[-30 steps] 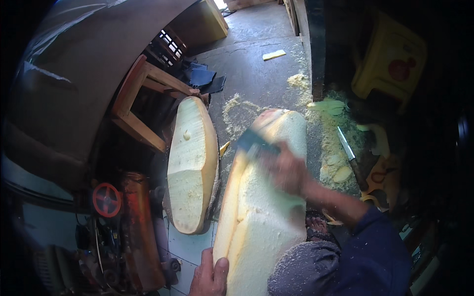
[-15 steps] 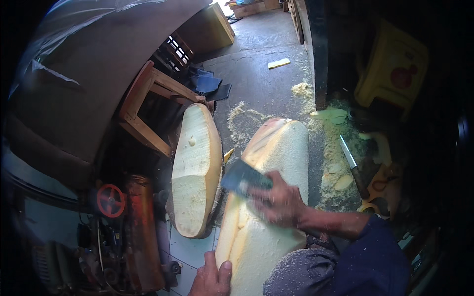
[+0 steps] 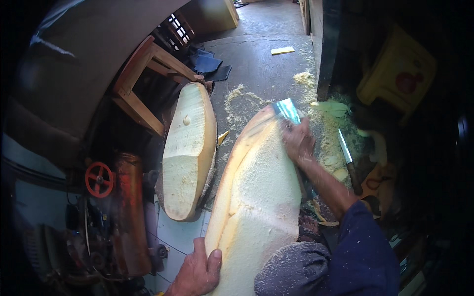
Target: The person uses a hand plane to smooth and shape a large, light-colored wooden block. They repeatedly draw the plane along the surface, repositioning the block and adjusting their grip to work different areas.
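A long block of pale yellow foam (image 3: 259, 192) with a rounded far end lies below me, against my grey, dust-flecked knee. My right hand (image 3: 298, 140) grips a flat rectangular tool (image 3: 286, 111), dark in the earlier frames and shining pale blue now, at the block's far end; the motion blurs it. At the near left edge of the block, my left hand (image 3: 197, 266) has its fingers and thumb on the foam. A second, smaller shaped foam piece (image 3: 182, 153) lies to the left.
A knife (image 3: 348, 160) lies right among foam shavings (image 3: 303, 79). A wooden frame (image 3: 138, 84) and dark scraps (image 3: 207, 64) are at upper left. An orange cylindrical machine with a red wheel (image 3: 99, 178) stands lower left. A yellow stool (image 3: 395, 69) is at upper right.
Since half a second ago my right hand and the tool have moved away from me and rightward, up to the foam's far end. My left hand keeps its hold on the near edge.
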{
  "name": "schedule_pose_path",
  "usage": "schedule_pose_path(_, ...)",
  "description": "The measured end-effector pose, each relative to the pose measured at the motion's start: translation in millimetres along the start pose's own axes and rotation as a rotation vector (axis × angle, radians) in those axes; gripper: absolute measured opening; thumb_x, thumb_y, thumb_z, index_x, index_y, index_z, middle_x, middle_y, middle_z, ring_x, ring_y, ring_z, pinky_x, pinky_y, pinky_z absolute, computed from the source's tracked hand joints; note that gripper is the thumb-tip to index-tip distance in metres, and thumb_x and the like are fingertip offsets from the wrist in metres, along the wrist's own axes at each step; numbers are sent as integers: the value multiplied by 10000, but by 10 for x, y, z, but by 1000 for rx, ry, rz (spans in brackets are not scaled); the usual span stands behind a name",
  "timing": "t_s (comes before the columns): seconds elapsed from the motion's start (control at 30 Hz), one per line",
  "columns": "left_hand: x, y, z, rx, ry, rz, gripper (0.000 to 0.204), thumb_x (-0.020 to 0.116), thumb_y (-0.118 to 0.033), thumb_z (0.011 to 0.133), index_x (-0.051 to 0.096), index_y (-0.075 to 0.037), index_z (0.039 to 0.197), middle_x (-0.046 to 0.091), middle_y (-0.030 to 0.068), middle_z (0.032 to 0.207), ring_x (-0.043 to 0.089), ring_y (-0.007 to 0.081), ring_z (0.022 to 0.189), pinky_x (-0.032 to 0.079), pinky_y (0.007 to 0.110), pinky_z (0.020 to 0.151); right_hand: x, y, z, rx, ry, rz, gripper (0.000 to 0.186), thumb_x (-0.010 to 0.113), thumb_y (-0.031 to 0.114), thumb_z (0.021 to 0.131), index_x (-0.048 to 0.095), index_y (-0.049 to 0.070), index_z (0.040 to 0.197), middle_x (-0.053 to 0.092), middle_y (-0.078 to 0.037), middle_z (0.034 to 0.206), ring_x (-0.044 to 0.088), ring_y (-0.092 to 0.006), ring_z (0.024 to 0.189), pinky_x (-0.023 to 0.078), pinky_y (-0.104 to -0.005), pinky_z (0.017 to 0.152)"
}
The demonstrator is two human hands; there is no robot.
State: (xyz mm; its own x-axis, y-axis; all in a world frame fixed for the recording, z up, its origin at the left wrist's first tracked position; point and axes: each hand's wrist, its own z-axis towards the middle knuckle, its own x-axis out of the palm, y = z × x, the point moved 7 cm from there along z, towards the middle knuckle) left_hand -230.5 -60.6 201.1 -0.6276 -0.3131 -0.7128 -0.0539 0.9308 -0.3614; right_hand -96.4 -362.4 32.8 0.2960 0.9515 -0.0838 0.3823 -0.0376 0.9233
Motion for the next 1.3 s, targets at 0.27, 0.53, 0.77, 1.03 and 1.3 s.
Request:
schedule_pose_path(0.27, -76, -89, -2, -63, 51, -41, 466, 428, -352, 1094, 371, 67, 1290, 630, 401, 808, 645, 632, 821, 482, 674, 788, -21, 283, -64, -151, -92, -470, 570, 577, 454, 1059, 530, 126, 1523, 634, -271, 1276, 731, -379, 1008, 608, -420, 855)
schedule_pose_path(0.53, -79, -44, -16, -46, 46, -60, 414, 453, -318, 1089, 386, 63, 1234, 627, 413, 794, 657, 622, 804, 504, 650, 770, 38, 471, -76, -90, -57, -230, 384, 590, 339, 1059, 646, 144, 1384, 625, -167, 1147, 720, -294, 987, 638, -459, 706)
schedule_pose_path(0.77, -74, 1, 44, -2, 36, -63, 464, 487, -363, 1094, 383, 69, 1225, 643, 384, 827, 676, 577, 817, 527, 606, 769, 519, 620, -610, -587, 143, -628, 398, 636, 361, 1030, 663, 244, 1410, 618, -233, 1178, 728, -344, 999, 642, -443, 776)
schedule_pose_path(1.03, -17, 80, 46, 44, -14, -10, 462, 444, -332, 1103, 369, 74, 1310, 634, 416, 925, 636, 637, 891, 488, 646, 775, 552, 673, -713, -832, -37, -611, 411, 601, 383, 1043, 657, 169, 1389, 624, -194, 1154, 727, -328, 918, 646, -468, 675)
schedule_pose_path(1.3, 147, 237, 27, 106, -52, -108, 493, 465, -350, 1104, 401, 99, 1297, 643, 418, 908, 633, 630, 875, 490, 632, 752, 415, 650, -429, -965, -147, -567, 436, 585, 444, 1054, 676, 160, 1371, 630, -228, 1160, 718, -298, 855, 641, -407, 678)
